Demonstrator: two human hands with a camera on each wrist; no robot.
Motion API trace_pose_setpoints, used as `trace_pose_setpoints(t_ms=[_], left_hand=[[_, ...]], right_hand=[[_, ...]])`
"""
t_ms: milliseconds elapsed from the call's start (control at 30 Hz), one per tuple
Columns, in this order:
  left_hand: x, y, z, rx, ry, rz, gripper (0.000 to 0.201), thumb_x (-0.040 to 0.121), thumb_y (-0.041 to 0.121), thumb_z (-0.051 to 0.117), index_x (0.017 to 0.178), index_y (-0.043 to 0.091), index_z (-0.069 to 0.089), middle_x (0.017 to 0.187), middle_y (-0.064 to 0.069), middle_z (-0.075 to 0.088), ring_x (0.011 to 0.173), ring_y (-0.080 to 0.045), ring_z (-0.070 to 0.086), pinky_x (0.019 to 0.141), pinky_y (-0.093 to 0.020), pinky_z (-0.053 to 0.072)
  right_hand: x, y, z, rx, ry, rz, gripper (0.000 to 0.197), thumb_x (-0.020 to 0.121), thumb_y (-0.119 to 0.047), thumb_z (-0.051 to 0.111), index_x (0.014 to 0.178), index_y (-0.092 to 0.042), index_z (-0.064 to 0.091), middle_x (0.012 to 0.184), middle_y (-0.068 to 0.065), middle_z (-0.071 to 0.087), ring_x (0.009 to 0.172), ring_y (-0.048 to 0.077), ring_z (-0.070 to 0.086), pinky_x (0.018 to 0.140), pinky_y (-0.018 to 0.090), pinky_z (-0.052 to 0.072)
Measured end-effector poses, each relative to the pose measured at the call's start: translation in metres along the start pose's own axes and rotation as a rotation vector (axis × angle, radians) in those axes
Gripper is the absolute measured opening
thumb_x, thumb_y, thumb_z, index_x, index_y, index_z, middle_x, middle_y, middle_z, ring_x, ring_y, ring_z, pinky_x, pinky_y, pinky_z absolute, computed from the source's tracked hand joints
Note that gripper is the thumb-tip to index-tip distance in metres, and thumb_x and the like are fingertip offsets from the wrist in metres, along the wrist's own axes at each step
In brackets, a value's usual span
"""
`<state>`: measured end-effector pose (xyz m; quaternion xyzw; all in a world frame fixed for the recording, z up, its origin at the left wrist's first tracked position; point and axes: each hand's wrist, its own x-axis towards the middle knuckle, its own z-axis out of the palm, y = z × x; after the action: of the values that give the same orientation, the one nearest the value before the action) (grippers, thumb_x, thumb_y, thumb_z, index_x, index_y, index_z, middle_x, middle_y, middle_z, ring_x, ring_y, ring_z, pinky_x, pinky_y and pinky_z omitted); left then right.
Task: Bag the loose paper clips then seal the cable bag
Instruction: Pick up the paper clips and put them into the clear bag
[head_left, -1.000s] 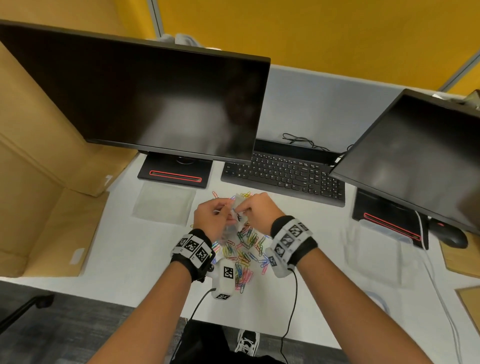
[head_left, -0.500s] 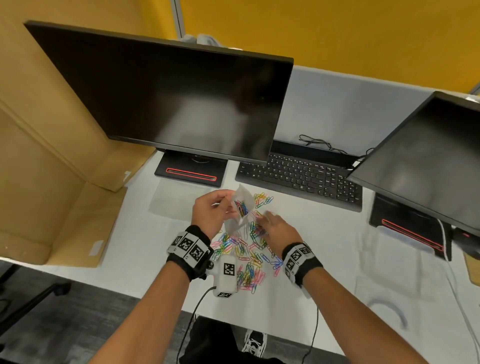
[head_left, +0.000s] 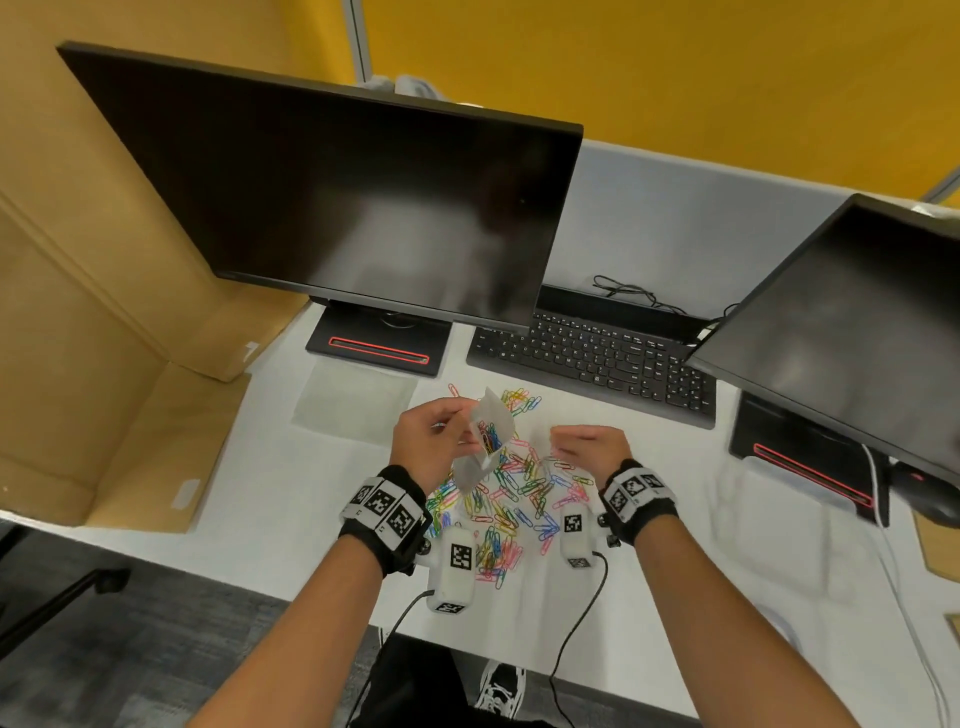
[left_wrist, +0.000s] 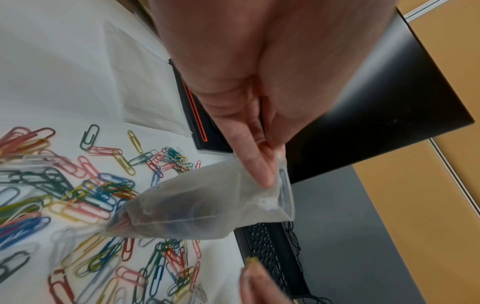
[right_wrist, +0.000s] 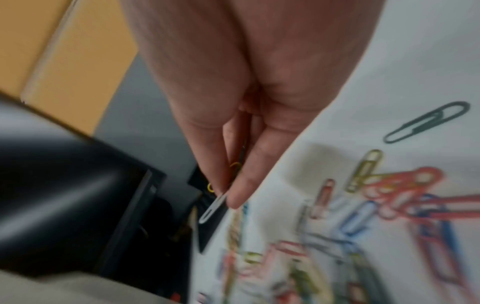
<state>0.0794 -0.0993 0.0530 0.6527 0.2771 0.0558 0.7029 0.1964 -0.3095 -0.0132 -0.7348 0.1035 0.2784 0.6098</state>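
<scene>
A head-camera view looks down on a white desk. At far left lies flattened cardboard. A large dark monitor fills the upper left, with a flat clear bag below its stand. At lower centre, the left hand pinches the mouth of a small clear bag, held above the desk with a few clips inside. Beneath and around it, colourful paper clips lie scattered on the desk. Just right, the right hand pinches several picked-up clips between thumb and fingertips. A black keyboard sits above, and a second monitor occupies the right edge.
</scene>
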Motion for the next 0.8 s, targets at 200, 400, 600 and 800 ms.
trace_pose_setpoints(t_ms=[200,400,600,800], left_hand=[[0.004,-0.009,0.013,0.029,-0.048,-0.013,0.017,0.094,0.004,0.061,0.107,0.002,0.071,0.092,-0.017,0.067,0.062,-0.007,0.067,0.064,-0.031,0.062],[0.007,-0.011,0.023,0.027,-0.079,-0.007,0.014,0.095,0.004,0.060,0.101,0.005,0.073,0.088,-0.017,0.068,0.065,-0.014,0.067,0.067,-0.035,0.062],[0.010,-0.015,0.021,0.029,-0.091,0.008,0.016,0.094,0.006,0.061,0.105,0.004,0.073,0.086,-0.017,0.068,0.065,-0.013,0.067,0.069,-0.037,0.062],[0.010,-0.017,0.012,0.018,-0.105,0.017,0.016,0.092,0.005,0.064,0.106,0.003,0.072,0.089,-0.017,0.066,0.067,-0.018,0.069,0.067,-0.037,0.062]], right_hand=[[-0.044,-0.057,0.015,0.261,-0.206,-0.176,0.017,0.081,0.001,0.070,0.098,-0.002,0.072,0.096,0.013,0.073,0.087,0.020,0.070,0.079,0.024,0.058],[-0.059,-0.058,0.049,-0.614,-0.058,-0.582,0.012,0.082,-0.011,0.071,0.087,-0.019,0.078,0.080,-0.010,0.072,0.068,0.004,0.065,0.064,0.006,0.048],[-0.061,-0.059,0.011,-0.342,-0.133,-0.458,0.017,0.086,-0.005,0.065,0.096,-0.016,0.075,0.096,0.001,0.074,0.081,0.016,0.072,0.074,0.027,0.059],[-0.039,0.022,-0.057,-0.894,0.025,-0.005,0.083,0.064,-0.032,0.087,0.136,-0.025,0.046,0.123,0.007,0.049,0.110,0.024,0.056,0.098,0.037,0.048]])
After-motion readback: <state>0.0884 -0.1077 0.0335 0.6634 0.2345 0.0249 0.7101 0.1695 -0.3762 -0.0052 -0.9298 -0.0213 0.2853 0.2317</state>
